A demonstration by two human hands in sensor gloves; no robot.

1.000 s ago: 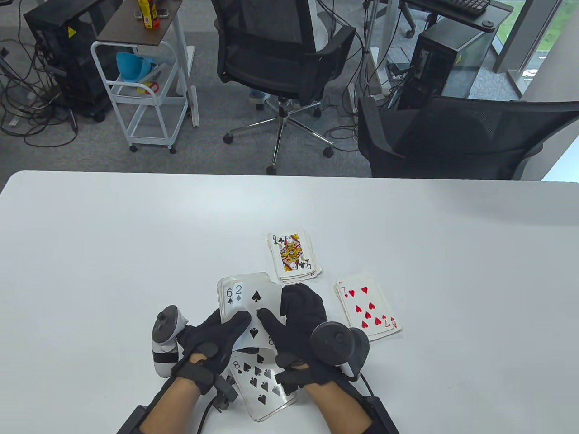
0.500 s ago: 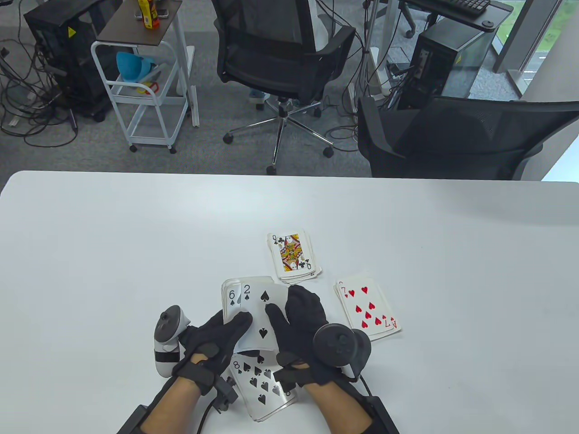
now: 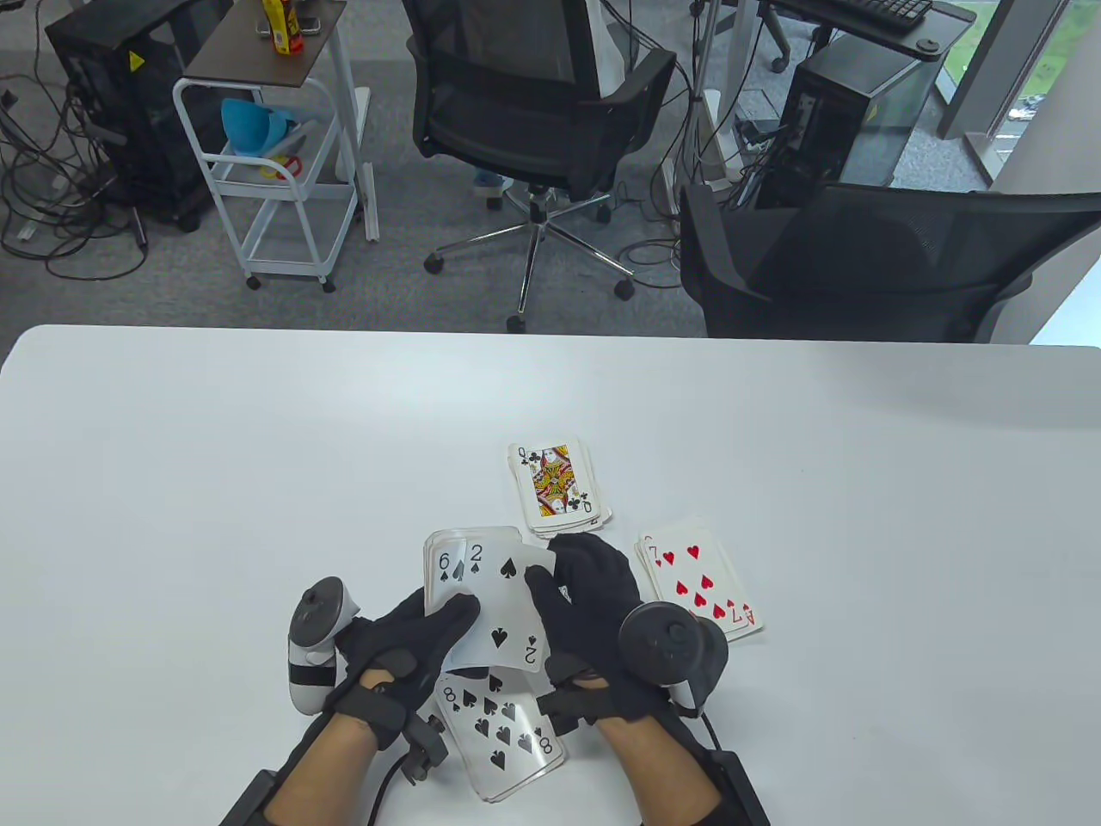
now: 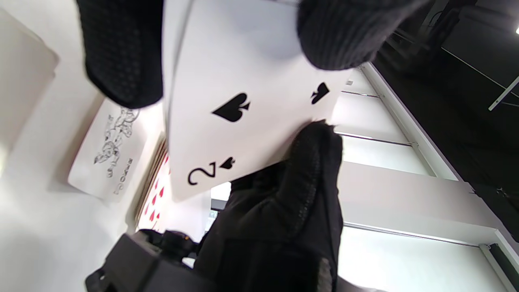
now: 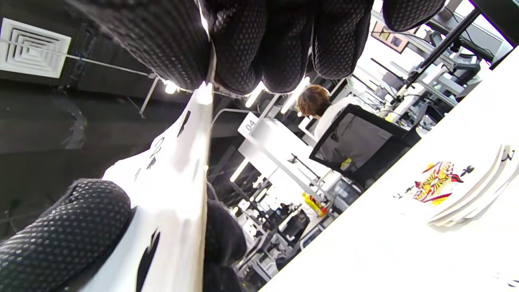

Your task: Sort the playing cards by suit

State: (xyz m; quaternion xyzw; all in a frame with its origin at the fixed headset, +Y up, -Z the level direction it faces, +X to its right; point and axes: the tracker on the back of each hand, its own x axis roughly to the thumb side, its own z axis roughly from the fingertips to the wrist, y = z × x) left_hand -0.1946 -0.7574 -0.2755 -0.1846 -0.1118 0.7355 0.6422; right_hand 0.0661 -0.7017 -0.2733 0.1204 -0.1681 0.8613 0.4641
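Most of the fanned white paper packet (image 3: pixel 456 564) hides behind the glossy two of spades (image 3: pixel 503 615) (only a six's corner shows). The black-gloved left hand (image 3: pixel 404 641) grips the packet above the white tabletop (image 3: pixel 215 482); the right hand (image 3: pixel 585 602) pinches the two's edge, fingers (image 5: pixel 243 52) curled.

My left hand (image 3: pixel 413 632) and right hand (image 3: pixel 585 602) wear black knit gloves with a dotted grip texture on the fingers (image 5: pixel 243 44). Nearest the table (image 3: pixel 172 482) edge, black straps wrap both wrists. The left tracker (image 3: pixel 314 641) is white with a dark top, the right tracker (image 3: pixel 667 650) dark grey, cabled.
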